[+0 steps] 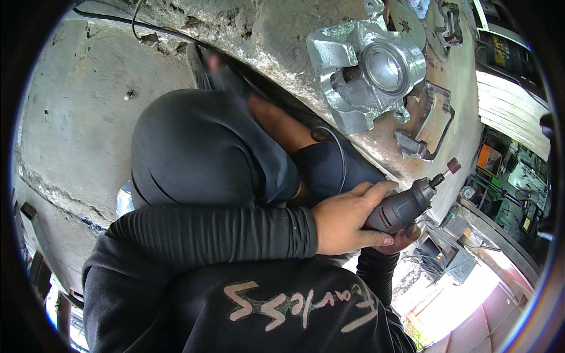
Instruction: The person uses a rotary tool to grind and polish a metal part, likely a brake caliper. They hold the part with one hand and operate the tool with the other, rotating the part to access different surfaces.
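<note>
My left hand wraps around the body of a dark grey rotary tool, its fingers over the top. A dark red grinding bit sits in the tool's tip, pointing away to the upper right. Beneath the tool's far side, my right hand also grips it, partly hidden by the tool and the left hand. The bit touches nothing. Beyond the tool, a silver brake caliper with a round bore lies on the concrete. Beside it rests a metal caliper bracket.
My bent legs in dark trousers fill the middle left. A thin cord loops over them. More metal parts lie past the caliper. At the right are cluttered shop equipment and a grey box.
</note>
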Tool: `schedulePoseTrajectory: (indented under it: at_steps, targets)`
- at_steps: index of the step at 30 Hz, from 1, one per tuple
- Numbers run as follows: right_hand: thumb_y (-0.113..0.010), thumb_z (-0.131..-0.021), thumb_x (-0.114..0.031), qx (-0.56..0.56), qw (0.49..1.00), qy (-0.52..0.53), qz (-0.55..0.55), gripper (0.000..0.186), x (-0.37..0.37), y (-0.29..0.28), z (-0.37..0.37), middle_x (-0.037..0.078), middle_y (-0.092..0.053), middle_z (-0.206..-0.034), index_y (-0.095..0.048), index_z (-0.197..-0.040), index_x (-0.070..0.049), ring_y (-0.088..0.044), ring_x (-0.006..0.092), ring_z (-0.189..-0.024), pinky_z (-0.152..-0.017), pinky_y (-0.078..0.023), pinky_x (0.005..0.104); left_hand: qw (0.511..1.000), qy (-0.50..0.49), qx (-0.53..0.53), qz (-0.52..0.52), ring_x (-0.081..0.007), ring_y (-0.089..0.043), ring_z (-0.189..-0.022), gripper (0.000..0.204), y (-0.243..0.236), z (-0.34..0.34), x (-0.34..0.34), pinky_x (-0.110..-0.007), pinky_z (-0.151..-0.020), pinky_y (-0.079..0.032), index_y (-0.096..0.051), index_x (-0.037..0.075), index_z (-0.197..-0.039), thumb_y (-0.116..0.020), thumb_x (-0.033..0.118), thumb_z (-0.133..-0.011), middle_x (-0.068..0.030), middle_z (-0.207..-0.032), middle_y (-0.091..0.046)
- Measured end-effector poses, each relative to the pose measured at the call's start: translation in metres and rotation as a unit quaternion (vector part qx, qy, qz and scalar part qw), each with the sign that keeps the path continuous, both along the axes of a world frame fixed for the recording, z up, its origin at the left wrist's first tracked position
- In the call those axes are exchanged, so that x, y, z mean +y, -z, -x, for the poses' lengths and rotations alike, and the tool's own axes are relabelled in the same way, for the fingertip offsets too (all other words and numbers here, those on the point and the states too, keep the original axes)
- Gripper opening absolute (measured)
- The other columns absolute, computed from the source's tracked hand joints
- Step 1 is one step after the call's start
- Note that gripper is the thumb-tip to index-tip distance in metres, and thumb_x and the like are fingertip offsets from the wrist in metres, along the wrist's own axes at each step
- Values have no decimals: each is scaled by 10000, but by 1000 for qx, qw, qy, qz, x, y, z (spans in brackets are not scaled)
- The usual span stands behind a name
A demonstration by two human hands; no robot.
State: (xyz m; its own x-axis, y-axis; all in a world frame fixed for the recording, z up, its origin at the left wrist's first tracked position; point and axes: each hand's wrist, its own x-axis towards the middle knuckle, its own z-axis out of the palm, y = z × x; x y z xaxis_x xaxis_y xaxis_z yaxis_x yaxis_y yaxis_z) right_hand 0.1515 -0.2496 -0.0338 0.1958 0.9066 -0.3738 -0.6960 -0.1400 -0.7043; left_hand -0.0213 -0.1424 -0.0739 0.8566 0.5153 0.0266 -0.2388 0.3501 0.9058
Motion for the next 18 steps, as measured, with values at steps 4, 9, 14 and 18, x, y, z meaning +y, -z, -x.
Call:
schedulePoseTrajectory:
  at_steps: [4,9,14,18]
  targets:
    - [-624,-779,-551,-53,998,-11,-18,789,10,-7,11,181,-600,-1169,-501,-1258,64,-623,283,-1036,-924,-508,410,1000,-20,-4,-23,-410,-497,-1260,909,-4,4,3,-406,-1057,-400,-247,-7,-1471,-764,355,-817,-280,-1368,-449]
    - [-556,-765,-651,-273,960,8,64,782,19,-6,29,138,-603,-1023,-525,-1112,49,-619,227,-897,-833,-497,350,1000,8,26,-6,-408,-495,-1266,916,-6,8,6,-395,-1048,-410,-257,-28,-1460,-769,363,-809,-285,-1363,-455]
    - [-546,-711,-736,-252,967,-12,21,845,23,6,28,116,-596,-1032,-531,-1073,28,-610,211,-926,-825,-495,350,991,-79,49,-101,-419,-543,-1156,835,-9,8,6,-414,-1002,-433,-301,-36,-1426,-754,320,-821,-267,-1311,-481]
    - [-550,-702,-758,-230,966,93,70,850,15,14,30,122,-613,-1011,-548,-1048,19,-616,218,-918,-811,-504,365,945,-202,37,-255,-370,-592,-1000,611,-15,10,16,-426,-897,-478,-489,-32,-1298,-737,255,-820,-233,-1224,-534]
